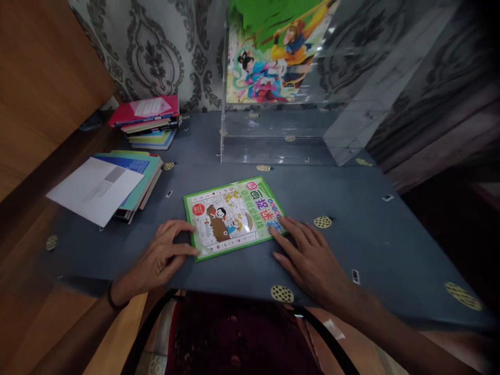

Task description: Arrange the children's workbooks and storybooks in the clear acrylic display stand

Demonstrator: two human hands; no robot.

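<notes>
A green-bordered picture book (228,221) with a cartoon cover and colourful characters lies flat and slightly turned near the front of the table. My left hand (160,255) is at the book's left edge, its thumb and fingertips at the border and the fingers apart. On the opposite side, my right hand (308,250) rests with spread fingers, the fingertips on the book's lower right corner. Neither hand is wrapped round the book.
Two stacks stand at the left: books with a red cover (164,107) on top, and nearer ones under a white sheet (96,190). A clear acrylic rack (273,151) holding a picture book (273,57) stands at the back of the blue-grey tablecloth (375,229).
</notes>
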